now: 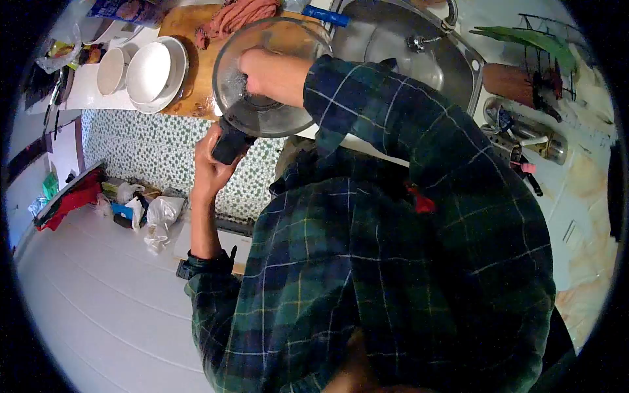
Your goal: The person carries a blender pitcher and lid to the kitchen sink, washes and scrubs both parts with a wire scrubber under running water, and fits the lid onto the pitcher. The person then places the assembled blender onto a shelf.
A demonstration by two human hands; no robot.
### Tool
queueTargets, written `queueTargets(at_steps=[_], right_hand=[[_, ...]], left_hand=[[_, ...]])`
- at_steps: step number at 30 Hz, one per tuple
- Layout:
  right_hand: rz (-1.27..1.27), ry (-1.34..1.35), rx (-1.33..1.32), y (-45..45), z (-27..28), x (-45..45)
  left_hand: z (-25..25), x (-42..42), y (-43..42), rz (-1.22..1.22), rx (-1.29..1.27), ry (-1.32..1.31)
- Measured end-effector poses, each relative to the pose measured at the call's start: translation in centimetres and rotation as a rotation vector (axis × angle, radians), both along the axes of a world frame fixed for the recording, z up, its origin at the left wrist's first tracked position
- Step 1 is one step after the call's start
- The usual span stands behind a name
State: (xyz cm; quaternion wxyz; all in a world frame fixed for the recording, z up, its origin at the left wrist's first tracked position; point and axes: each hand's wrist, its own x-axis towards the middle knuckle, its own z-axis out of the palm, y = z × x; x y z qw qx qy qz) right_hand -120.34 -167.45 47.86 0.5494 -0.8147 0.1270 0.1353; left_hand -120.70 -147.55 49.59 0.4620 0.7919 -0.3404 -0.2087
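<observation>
My left hand (211, 160) is wrapped round the thick black handle (229, 144) of a wide, shiny pan (272, 121). The pan is held at the counter's front edge, beside the sink, with its inside facing up. Inside it, my right hand (259, 71) is closed and pressed against the wall. A silvery, mesh-like scrubber (234, 85) shows at the fingers of that hand; most of its grip is turned away from view. The pan's bottom looks dark, and my right forearm covers part of it.
The steel sink (367, 39) with its tap (449, 23) lies to the right. White bowls (149, 72) stand stacked on a plate at the left, near a wooden board (187, 23). A reddish cloth (239, 18) lies behind the pan. Bags (164, 216) sit on the floor.
</observation>
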Motion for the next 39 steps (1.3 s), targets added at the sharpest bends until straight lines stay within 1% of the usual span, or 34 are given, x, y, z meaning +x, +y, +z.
queueTargets(at_steps=[1, 2, 3, 4, 5, 7, 8, 9, 10, 11, 13, 14, 15, 17, 19, 21, 22, 24, 25, 27, 28, 30, 31, 33, 34, 35, 37, 39], right_hand=[[0.042, -0.046, -0.031, -0.7, 0.3, -0.5], [0.174, -0.155, -0.129, -2.2, 1.2, -1.2], [0.327, -0.356, -0.274, -3.7, 2.4, -1.7], [0.441, -0.538, -0.382, -4.9, 5.6, -1.3], [0.452, -0.534, -0.372, -4.5, 5.4, -1.3], [0.275, -0.326, -0.073, -3.6, 4.5, -1.4], [0.584, -0.772, -0.545, -3.7, 4.3, -1.2], [0.367, -0.138, -0.132, -2.5, 3.7, -1.0], [0.361, -0.145, -0.136, -1.3, 3.7, -0.7], [0.203, -0.07, -0.028, 0.1, 3.4, -0.8], [-0.11, 0.088, 0.186, 2.5, 3.3, -1.5], [-0.254, 0.161, 0.284, 3.0, 3.7, -1.8], [-0.252, 0.157, 0.282, 2.4, 4.1, -2.4], [0.48, 0.052, -0.194, -0.5, 7.4, -3.7], [0.771, -0.057, -0.24, -3.0, 7.5, -3.6], [1.038, -0.228, -0.678, -5.8, 5.3, -4.0], [1.043, -0.229, -0.676, -6.3, 5.8, -4.3], [0.929, -0.581, -1.152, -7.1, 6.7, -4.6], [0.93, -0.586, -1.146, -7.2, 6.4, -3.9], [1.118, -0.622, -1.283, -7.2, 5.3, -1.7], [1.12, -0.62, -1.279, -7.0, 5.6, -1.2], [1.364, -0.677, -1.593, -6.5, 6.0, -0.1], [1.368, -0.677, -1.58, -6.7, 5.1, 0.3], [1.228, -1.058, -1.804, -7.9, 1.4, 1.4], [1.231, -1.057, -1.812, -8.0, 0.2, 1.9], [1.264, -1.062, -1.74, -7.4, -0.9, 2.4], [1.299, -1.065, -1.655, -6.8, -2.0, 2.1], [1.213, -0.962, -1.5, -6.6, -2.2, 1.8]], left_hand=[[0.0, 0.1, 0.1, -0.001, -0.002, 0.002], [-0.2, 0.2, 0.0, -0.033, -0.013, -0.031], [-0.4, 0.1, -0.2, -0.052, -0.027, -0.065], [-0.3, 0.0, -0.5, -0.03, -0.032, -0.061], [0.3, -0.1, -0.8, -0.015, -0.002, -0.062], [0.7, -0.2, -0.6, -0.01, 0.034, -0.069], [0.6, -0.2, -0.6, 0.005, -0.001, -0.003], [0.3, -0.1, -0.7, 0.02, -0.039, 0.059], [-0.3, -0.1, -0.6, 0.013, -0.054, 0.014], [-0.2, 0.2, -0.6, 0.008, -0.05, 0.016], [0.2, 0.5, -0.2, -0.019, -0.028, -0.108], [-0.1, 0.5, -0.2, 0.031, -0.073, -0.077], [0.2, 0.4, -0.4, 0.032, -0.075, -0.081], [0.7, 0.4, -0.7, 0.03, -0.104, -0.06], [0.7, 0.6, -0.3, 0.021, -0.05, -0.049], [0.7, 0.8, -0.4, -0.018, -0.037, -0.102], [0.8, 0.6, -0.9, -0.005, -0.035, -0.125], [1.1, 0.9, -1.2, 0.002, -0.016, -0.09], [1.3, 1.0, -1.4, -0.005, -0.003, -0.055], [1.8, 0.9, -1.8, -0.001, -0.018, -0.07], [1.8, 0.9, -1.9, -0.005, -0.03, -0.035], [2.3, 1.0, -1.9, -0.018, -0.015, -0.004], [2.2, 1.0, -1.8, -0.015, -0.007, 0.006], [1.9, 1.4, -1.6, 0.032, 0.061, 0.071], [1.5, 1.6, -1.6, 0.015, 0.034, 0.019], [1.4, 1.6, -1.7, 0.017, 0.033, 0.023], [1.5, 1.5, -1.7, 0.018, -0.053, 0.058], [2.2, 1.5, -1.7, 0.013, -0.043, 0.009]])
